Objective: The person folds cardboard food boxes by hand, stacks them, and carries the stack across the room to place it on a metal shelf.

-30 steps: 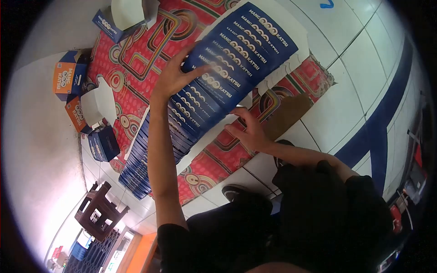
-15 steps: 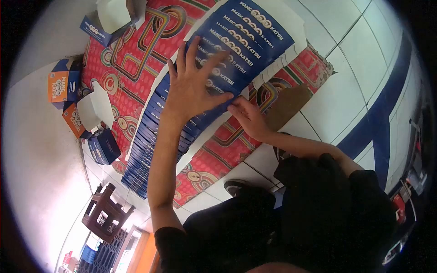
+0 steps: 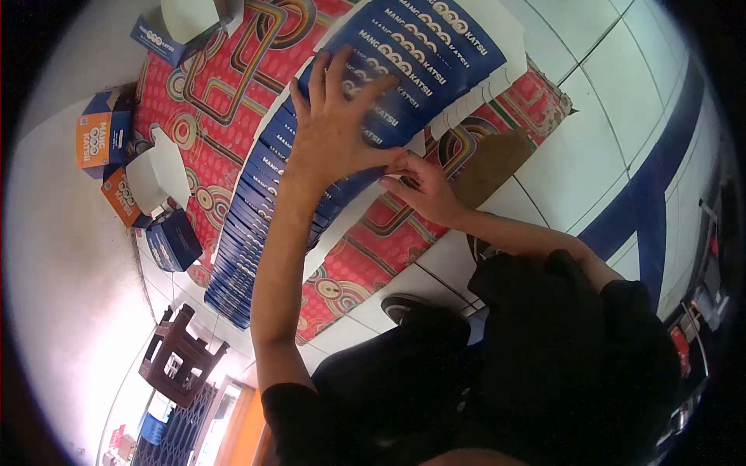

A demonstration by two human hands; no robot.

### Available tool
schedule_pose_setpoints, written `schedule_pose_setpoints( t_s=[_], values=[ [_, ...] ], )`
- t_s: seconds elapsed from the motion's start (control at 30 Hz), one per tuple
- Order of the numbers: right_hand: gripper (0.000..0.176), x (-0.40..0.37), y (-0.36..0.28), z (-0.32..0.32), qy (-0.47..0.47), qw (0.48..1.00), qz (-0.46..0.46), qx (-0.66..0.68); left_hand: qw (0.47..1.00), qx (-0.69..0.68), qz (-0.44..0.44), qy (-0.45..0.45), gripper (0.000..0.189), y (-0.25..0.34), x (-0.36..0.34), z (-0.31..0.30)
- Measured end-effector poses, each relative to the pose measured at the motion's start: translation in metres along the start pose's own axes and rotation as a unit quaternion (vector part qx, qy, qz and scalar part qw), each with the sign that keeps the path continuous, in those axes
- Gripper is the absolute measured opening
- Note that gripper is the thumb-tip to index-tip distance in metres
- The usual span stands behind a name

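Observation:
My left hand [image 3: 330, 144] lies with fingers spread on a fanned row of blue printed cardboard box sheets [image 3: 423, 58], lettered "MANG KATSU". The sheets overlap in a long curved strip, their white edges showing along the right side. My right hand [image 3: 427, 190] is at the strip's right edge, its fingers bent and its index fingertip against my left thumb. A gap shows between the right thumb and index finger, and I see no sheet between them.
The sheets rest on a red patterned mat [image 3: 225, 46] over white floor tiles [image 3: 614, 101]. Folded boxes, including an orange and blue box [image 3: 101, 140] and an open box [image 3: 167, 175], stand on the left. A brown plastic stool [image 3: 180, 357] is at the lower left. A brown flap [image 3: 497, 167] lies near my right hand.
My right hand's fingers have moved up slightly to touch my left thumb, and its thumb and index finger have parted. My left hand stays spread on the sheets. The view has shifted slightly.

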State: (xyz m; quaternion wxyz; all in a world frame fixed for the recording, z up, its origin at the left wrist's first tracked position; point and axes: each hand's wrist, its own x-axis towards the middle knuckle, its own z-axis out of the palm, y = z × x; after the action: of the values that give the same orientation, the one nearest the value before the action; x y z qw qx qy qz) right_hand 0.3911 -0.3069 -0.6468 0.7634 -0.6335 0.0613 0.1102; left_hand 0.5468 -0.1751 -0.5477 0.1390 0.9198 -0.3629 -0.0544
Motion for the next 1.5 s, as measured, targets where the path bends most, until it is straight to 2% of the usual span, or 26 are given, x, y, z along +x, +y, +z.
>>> schedule_pose_setpoints(
  t_s=[0.13,0.23,0.33,0.47,0.63,0.73,0.8,0.83,0.93,1.03,1.13,1.17,1.23,1.27,1.3,1.33,1.4,1.5],
  values=[
    [0.026,0.000,0.004,0.000,0.015,1.000,0.001,-0.011,1.000,-0.008,0.013,0.008,0.092,-0.003,-0.003,0.000],
    [0.022,0.004,0.002,0.002,0.022,0.998,0.016,0.048,1.000,0.001,0.023,0.008,0.092,-0.005,-0.006,-0.004],
    [0.017,0.005,0.003,-0.001,0.002,0.998,0.060,-0.033,1.000,0.006,0.031,0.001,0.093,-0.005,-0.009,-0.007],
    [0.021,0.003,0.002,0.002,0.066,0.998,0.021,0.006,0.999,0.002,0.037,0.001,0.093,-0.005,-0.012,-0.008],
    [0.027,0.012,0.038,-0.014,0.130,0.985,-0.005,0.115,0.998,-0.011,0.057,0.013,0.093,-0.009,-0.015,-0.010],
    [0.029,0.014,0.031,-0.026,0.136,0.965,0.104,0.196,0.995,-0.071,0.031,0.064,0.097,-0.022,-0.027,-0.005],
    [0.026,0.015,0.028,-0.031,0.149,0.969,0.091,0.173,0.993,-0.082,0.001,0.088,0.102,-0.029,-0.041,-0.006],
    [0.025,0.016,0.027,-0.034,0.155,0.971,0.084,0.161,0.996,-0.055,-0.017,0.069,0.102,-0.030,-0.047,-0.010],
    [0.023,0.013,0.023,-0.050,0.208,0.974,0.083,0.034,0.997,-0.020,-0.049,0.056,0.097,-0.042,-0.067,-0.016],
    [0.018,0.021,0.003,-0.077,0.327,0.944,-0.029,-0.037,0.991,-0.055,-0.098,0.074,0.093,-0.057,-0.097,-0.029],
    [0.015,0.027,-0.030,-0.093,0.267,0.962,-0.021,-0.058,0.991,-0.033,-0.106,0.073,0.094,-0.058,-0.118,-0.037],
    [0.018,0.025,-0.015,-0.101,0.151,0.974,0.093,-0.144,0.990,-0.041,-0.111,0.074,0.094,-0.054,-0.119,-0.031],
    [0.024,0.010,-0.005,-0.073,0.008,0.984,0.073,-0.161,0.988,-0.064,-0.111,0.081,0.091,-0.047,-0.114,-0.017],
    [0.030,0.008,0.027,-0.058,-0.009,0.990,0.133,-0.047,0.986,-0.072,-0.114,0.100,0.088,-0.047,-0.103,-0.008],
    [0.037,0.006,0.023,-0.043,-0.006,0.978,0.198,0.070,0.983,-0.079,-0.119,0.117,0.085,-0.050,-0.090,0.000],
    [0.039,0.008,0.025,-0.034,0.006,0.971,0.212,0.114,0.979,-0.085,-0.127,0.132,0.082,-0.051,-0.080,0.005],
    [0.043,0.010,0.033,-0.023,0.032,0.949,0.235,0.208,0.975,-0.128,-0.148,0.107,0.076,-0.054,-0.060,0.006],
    [0.049,0.011,0.024,-0.032,-0.018,0.946,0.252,0.201,0.972,-0.109,-0.182,0.102,0.071,-0.041,-0.042,0.003]
  ],
)
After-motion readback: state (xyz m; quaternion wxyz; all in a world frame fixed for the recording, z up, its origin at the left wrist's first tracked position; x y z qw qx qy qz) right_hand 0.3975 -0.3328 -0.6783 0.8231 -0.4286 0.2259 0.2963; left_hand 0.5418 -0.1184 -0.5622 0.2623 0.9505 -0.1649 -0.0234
